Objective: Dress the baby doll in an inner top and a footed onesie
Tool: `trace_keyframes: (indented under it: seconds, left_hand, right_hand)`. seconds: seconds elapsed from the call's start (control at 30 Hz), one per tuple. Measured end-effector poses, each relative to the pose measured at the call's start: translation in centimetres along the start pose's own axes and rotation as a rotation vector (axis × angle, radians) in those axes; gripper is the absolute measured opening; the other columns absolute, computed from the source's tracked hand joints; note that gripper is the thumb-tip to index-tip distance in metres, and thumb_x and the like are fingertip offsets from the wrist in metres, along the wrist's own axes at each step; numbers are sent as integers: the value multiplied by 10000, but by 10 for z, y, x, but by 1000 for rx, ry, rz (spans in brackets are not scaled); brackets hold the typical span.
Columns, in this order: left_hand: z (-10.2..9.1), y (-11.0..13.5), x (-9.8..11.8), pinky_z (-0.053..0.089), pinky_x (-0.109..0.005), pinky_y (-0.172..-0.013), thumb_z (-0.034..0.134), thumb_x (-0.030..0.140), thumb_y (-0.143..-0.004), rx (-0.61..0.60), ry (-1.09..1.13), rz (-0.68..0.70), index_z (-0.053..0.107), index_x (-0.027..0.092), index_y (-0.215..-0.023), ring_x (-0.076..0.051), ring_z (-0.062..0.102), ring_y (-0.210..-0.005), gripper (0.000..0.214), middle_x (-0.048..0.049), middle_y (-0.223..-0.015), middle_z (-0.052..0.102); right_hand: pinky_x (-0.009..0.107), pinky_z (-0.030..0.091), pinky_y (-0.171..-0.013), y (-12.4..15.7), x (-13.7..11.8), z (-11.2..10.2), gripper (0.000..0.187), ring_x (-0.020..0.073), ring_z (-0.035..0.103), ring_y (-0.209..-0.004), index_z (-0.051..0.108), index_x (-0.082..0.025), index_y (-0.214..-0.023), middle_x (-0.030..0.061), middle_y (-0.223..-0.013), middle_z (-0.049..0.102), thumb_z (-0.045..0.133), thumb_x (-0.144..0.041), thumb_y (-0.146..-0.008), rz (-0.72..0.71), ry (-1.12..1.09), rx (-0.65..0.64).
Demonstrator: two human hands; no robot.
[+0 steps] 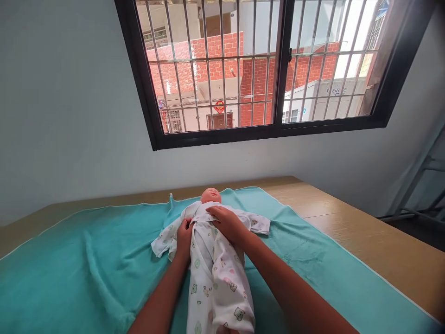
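fingers [216,212] touch doll [210,196] in printed clothes [199,264]

Outside the window [215,138], the letters [336,90] on a pale grey box [321,105] read perhaps "GREE", being partly covered. The writing on the red sign [219,106] is too small.

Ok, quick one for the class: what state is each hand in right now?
Left hand: closed, apparently pinching the clothes at the waist.
Right hand: laid on the clothes; whether it grips cannot be told.
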State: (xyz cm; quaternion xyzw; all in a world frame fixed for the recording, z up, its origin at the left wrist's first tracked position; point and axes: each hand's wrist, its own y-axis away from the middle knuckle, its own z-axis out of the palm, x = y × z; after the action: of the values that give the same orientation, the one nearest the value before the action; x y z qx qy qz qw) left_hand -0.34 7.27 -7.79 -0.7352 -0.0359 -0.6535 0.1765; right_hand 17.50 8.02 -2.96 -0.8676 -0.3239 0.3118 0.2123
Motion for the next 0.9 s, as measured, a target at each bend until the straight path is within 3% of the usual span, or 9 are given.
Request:
trace_keyframes:
  seconds: [0.1, 0.23, 0.4, 0.5, 0.6, 0.67, 0.8, 0.9]
  left_hand:
    - [1, 2, -1, 443, -299, -733, 548, 411, -765, 24, -70, 53, 611, 183, -858, -206, 577, -808, 254, -31, -855, 670]
    - [-6, 0, 8, 428, -294, -747, 557, 361, -739, -1, -125, 90, 632, 177, -834, -199, 565, -805, 220, -23, -839, 670]
    - [-26, -6, 15, 431, -292, -684, 623, 321, -662, -289, -17, -33, 670, 146, -765, -184, 554, -717, 209, -31, -738, 663]
    - [-30, -5, 11, 453, -308, -661, 639, 393, -676, -393, 108, -108, 688, 126, -845, -193, 576, -695, 320, -56, -735, 676]
    - [-23, -6, 6, 456, -316, -686, 631, 484, -704, -337, 112, -99, 688, 135, -865, -195, 578, -706, 389, -42, -726, 671]
    - [-17, -6, 5, 452, -315, -744, 625, 527, -721, -238, 46, -14, 685, 149, -826, -199, 579, -768, 396, -38, -776, 672]
    - [-9, -4, 8, 412, -297, -890, 545, 523, -813, -102, -96, 244, 686, 165, -784, -211, 572, -972, 386, -72, -1037, 660]
    - [-9, -5, 12, 413, -289, -833, 499, 515, -845, -94, -203, 272, 673, 173, -762, -204, 577, -902, 394, -65, -959, 675]
  right_hand:
    - [283, 406, -775, -2, -1, 3, 239, 191, 586, -902, 562, -247, -1069, 33, -1029, 660, 489, -171, -855, 119, -45, -33]
    - [271, 350, -667, -2, 15, -8, 156, 186, 561, -785, 576, -192, -882, 63, -905, 660, 438, -263, -897, 340, 76, -102]
    - [264, 344, -653, 1, 45, -20, 277, 166, 532, -727, 552, -183, -660, 47, -822, 620, 505, -370, -858, 403, 44, -199]
    - [277, 401, -746, 4, 55, -14, 247, 170, 554, -824, 542, -179, -635, 55, -973, 591, 571, -362, -798, 361, -106, -101]
    - [309, 418, -855, 7, 54, -5, 128, 197, 536, -1038, 561, -190, -721, 72, -1248, 514, 603, -305, -759, 238, -260, 23]
    - [315, 410, -876, 7, 48, -2, 70, 194, 523, -1084, 561, -205, -772, 55, -1288, 522, 586, -270, -773, 181, -308, 34]
    - [286, 380, -781, 5, 30, -2, 154, 169, 554, -857, 565, -218, -765, 18, -962, 660, 529, -339, -853, 228, -162, 73]
    - [269, 321, -661, 3, 27, 1, 298, 151, 476, -682, 506, -204, -640, 0, -692, 593, 477, -385, -875, 345, -22, 142]
